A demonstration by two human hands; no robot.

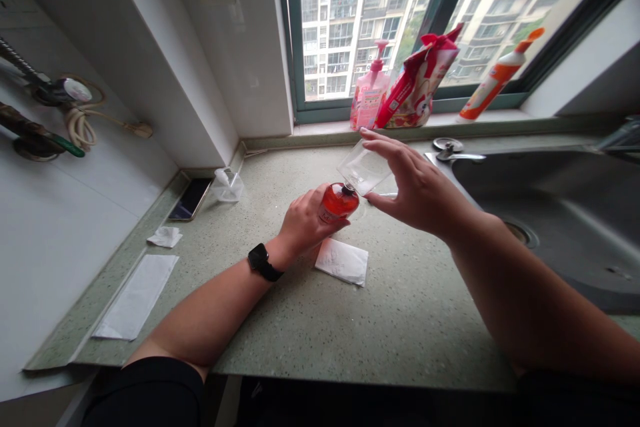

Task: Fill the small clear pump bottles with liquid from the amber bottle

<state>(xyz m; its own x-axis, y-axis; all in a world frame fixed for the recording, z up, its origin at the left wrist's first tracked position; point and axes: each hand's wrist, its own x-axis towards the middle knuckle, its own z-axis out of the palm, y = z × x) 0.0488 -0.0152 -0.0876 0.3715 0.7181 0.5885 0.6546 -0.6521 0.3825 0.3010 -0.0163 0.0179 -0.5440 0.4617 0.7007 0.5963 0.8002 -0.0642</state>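
My left hand (pixel 306 220) is wrapped round a small clear bottle of red-orange liquid (pixel 336 204) with a pale label and a dark neck. The bottle is tilted, its neck leaning toward the upper right. Fingers and thumb of my right hand (pixel 413 183) grip a clear plastic cup (pixel 363 168) from its right side. The cup is tipped, and its lower edge meets or nearly meets the bottle's neck; I cannot tell whether they touch. Below the bottle, a folded white tissue (pixel 345 261) with faint marks lies on the speckled green counter (pixel 390 333).
At the left are a phone (pixel 191 199), a clear plastic container (pixel 229 185), a crumpled tissue (pixel 165 236) and a folded paper towel (pixel 136 297). A sink (pixel 565 207) is at the right. Along the windowsill stand a pink pump bottle (pixel 370 97), a red bag (pixel 420 83) and an orange-and-white bottle (pixel 493 87).
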